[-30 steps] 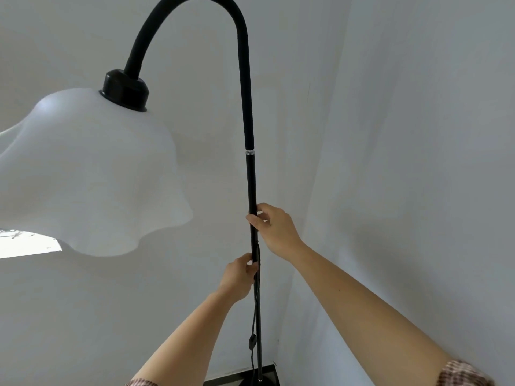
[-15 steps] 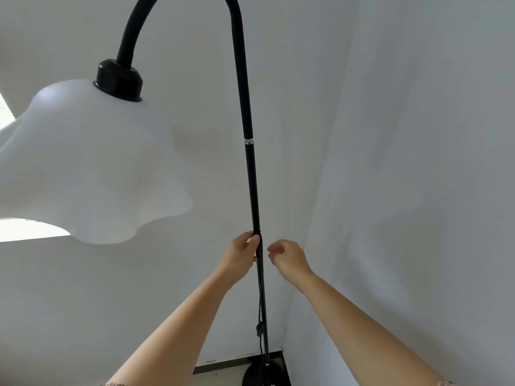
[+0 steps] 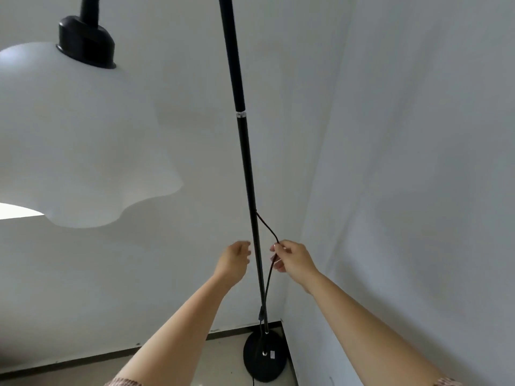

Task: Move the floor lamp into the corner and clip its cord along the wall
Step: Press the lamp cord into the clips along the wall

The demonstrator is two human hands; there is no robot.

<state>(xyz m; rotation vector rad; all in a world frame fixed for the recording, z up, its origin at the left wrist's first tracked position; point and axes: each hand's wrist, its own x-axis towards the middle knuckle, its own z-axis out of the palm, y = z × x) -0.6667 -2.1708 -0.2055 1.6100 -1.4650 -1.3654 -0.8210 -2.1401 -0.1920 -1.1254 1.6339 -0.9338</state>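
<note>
- The tall black metal floor lamp (image 3: 249, 168) stands in the corner where two white walls (image 3: 418, 162) meet, its thin pole rising straight up between the two hands.
- Its round black base (image 3: 264, 358) sits on the pale floor (image 3: 217, 360) well below the hands, close against the dark skirting strip at the foot of the walls.
- The white frosted shade with a wavy rim (image 3: 78, 140) hangs from a black cap up and to the left of the left hand, well apart from it.
- The thin black cord (image 3: 268, 282) leaves the pole a little above the right hand, slants out to that hand, then drops back beside the pole toward the base.
- A small dark block, possibly an inline switch, sits on the cord low down near the base; the view is too small to be sure.
- The right hand (image 3: 292, 260) is just to the right of the pole, its fingers pinched on the cord and holding it away from the pole.
- The left hand (image 3: 235, 259) is just to the left of the pole, fingers loosely curled and blurred; it appears to grip nothing and to be slightly clear of the pole.
- The two hands are apart, level with each other, with the pole between them.
- A patterned sleeve edge (image 3: 125, 382) shows at the bottom of the view on the left forearm.
</note>
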